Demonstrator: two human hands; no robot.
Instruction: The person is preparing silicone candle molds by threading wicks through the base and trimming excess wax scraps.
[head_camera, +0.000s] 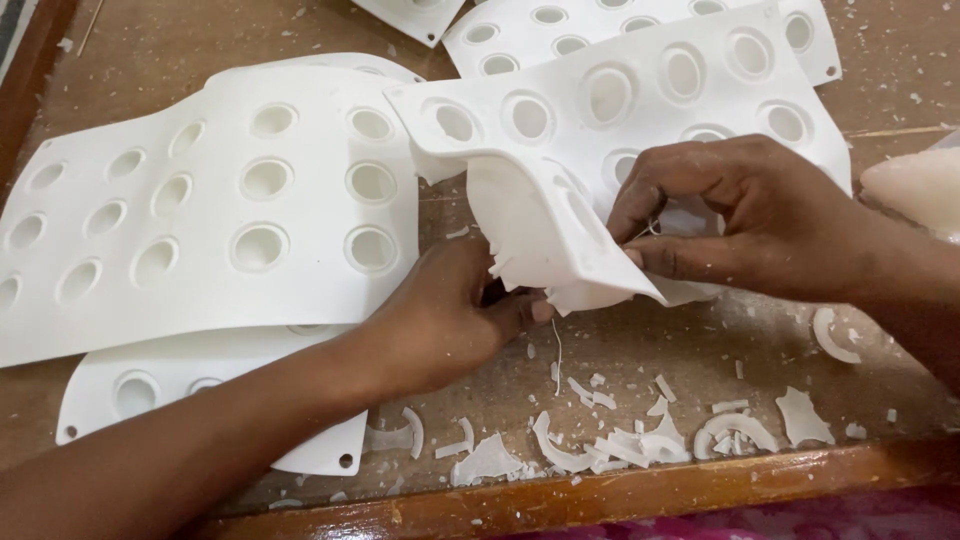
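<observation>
Both hands work on one white mould sheet (600, 130) in the head view. Right hand (740, 215) comes in from the right with its fingers drawn together, thumb and forefinger pinched on the folded-down edge of the sheet, where a thin thread or wick (652, 228) shows between the fingertips. Left hand (450, 310) reaches in from the lower left, its fingers curled shut under the same bent corner, gripping the ragged white flap there.

That sheet is soft and flexible, dotted with round and oval hollows; its near corner is bent downward and held between the hands, while the rest lies flat on the brown wooden table (700, 340) toward the top right. A second mould sheet (210, 210) lies just to the left, over a third one (200, 390). White broken flakes and curved scraps (620, 440) are scattered along the table's near edge, below the hands.
</observation>
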